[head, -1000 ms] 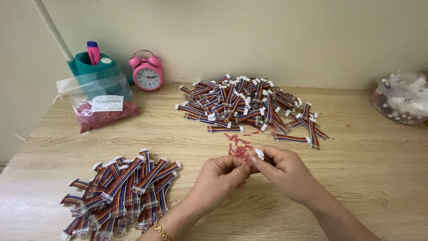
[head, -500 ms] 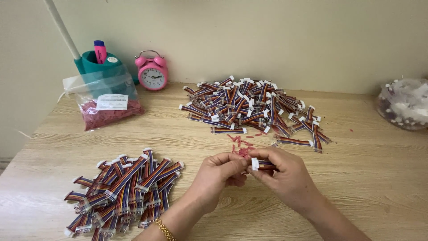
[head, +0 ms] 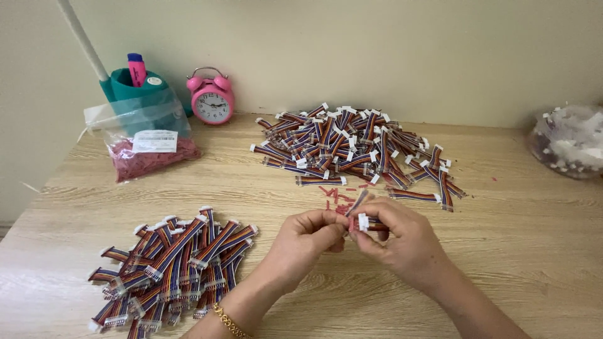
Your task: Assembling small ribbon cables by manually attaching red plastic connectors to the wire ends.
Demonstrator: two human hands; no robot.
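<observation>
Head view. Left hand (head: 311,233): lower centre of the frame, grip closed, fingertips pinched on one end of a short ribbon cable (head: 365,221). Right hand (head: 397,238): just right of it, grip likewise closed on the cable's white connector end. The cable is held between both hands, just above the tabletop (head: 515,251), at frame centre.

Red bits (head: 339,196): small loose pieces scattered on the tabletop just above the hands.

Large pile (head: 352,147): many rainbow ribbon cables with white connectors, upper centre of the frame.

Small pile (head: 169,267): the same kind of cables, lower left, near the left forearm.

Bag (head: 147,147): clear plastic, holding red pieces, upper left, with a white label.

Cup (head: 135,85): teal, behind the bag, holding a pink marker (head: 135,68).

Clock (head: 212,96): pink twin-bell alarm clock, upper left centre, against the wall.

Bowl (head: 568,141): clear, with white pieces, at the right edge.

Bracelet (head: 227,320): gold, on the left wrist.
</observation>
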